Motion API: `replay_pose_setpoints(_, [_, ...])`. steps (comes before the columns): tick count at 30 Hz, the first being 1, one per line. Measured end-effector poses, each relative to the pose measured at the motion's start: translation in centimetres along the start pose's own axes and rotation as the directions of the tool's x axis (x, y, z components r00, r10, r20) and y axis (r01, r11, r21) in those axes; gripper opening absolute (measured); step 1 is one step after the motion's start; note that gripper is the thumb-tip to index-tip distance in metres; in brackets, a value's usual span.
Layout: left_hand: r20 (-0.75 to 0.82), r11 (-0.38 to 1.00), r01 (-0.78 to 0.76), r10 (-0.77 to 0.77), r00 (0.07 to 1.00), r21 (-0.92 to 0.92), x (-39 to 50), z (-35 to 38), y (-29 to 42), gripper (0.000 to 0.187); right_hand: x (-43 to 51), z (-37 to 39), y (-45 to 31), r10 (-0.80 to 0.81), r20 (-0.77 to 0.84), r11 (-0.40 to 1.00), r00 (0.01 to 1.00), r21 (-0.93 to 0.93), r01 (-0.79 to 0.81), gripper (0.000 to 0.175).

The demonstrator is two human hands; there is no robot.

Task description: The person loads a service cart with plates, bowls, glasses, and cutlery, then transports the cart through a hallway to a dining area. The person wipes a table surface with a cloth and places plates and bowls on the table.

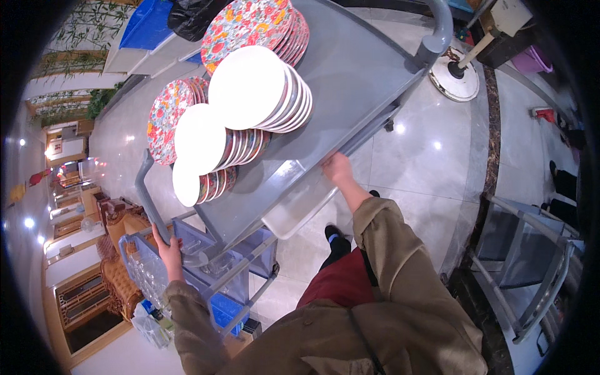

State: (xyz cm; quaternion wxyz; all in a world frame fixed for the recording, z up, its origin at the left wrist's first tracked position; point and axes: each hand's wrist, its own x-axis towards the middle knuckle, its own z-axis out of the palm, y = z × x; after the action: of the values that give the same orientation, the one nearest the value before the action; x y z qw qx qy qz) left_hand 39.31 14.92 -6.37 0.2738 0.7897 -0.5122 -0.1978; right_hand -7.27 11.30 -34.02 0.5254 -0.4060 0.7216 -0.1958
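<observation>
A grey plastic service cart [347, 79] stands before me, tilted across the view. My left hand [169, 251] is wrapped around its grey tubular handle [157, 215] at the near-left end. At the cart's long near side, my right hand [338, 168] has its fingers partly hidden under the top's edge, beside a white plastic tub [300, 211] below. On the cart top are stacks of round dishes: white-faced plates [248, 86], a smaller white-faced stack [199, 138] and another [185, 183]. Behind them are floral plates [248, 28] and a second floral stack [168, 119].
Left of me stands another cart with grey tubs [248, 272] and clear glassware [145, 272]. A round white stand base [453, 77] is on the tiled floor beyond the cart's right end. A metal-framed cart [511, 239] is at right. A blue-topped bin [147, 23] stands at upper left.
</observation>
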Motion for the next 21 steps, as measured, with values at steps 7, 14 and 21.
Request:
replay_pose_setpoints(7, [-0.024,1.000,0.024,-0.025,0.999,-0.019,-0.4,0.2,0.0,0.074,-4.7,-1.3,3.0,-0.157,0.022,0.979,0.987,-0.128,0.158,0.064])
replay_pose_setpoints(14, [0.016,0.972,-0.021,0.026,1.000,-0.232,1.2,-0.8,-3.4,0.072,-10.5,3.4,7.8,-0.137,0.076,0.990,0.988,-0.019,0.139,0.065])
replay_pose_setpoints(21, [0.073,0.931,0.043,-0.018,0.997,-0.362,0.9,0.6,-2.4,0.073,-14.0,5.6,3.0,0.162,0.318,0.973,0.934,0.108,-0.206,0.070])
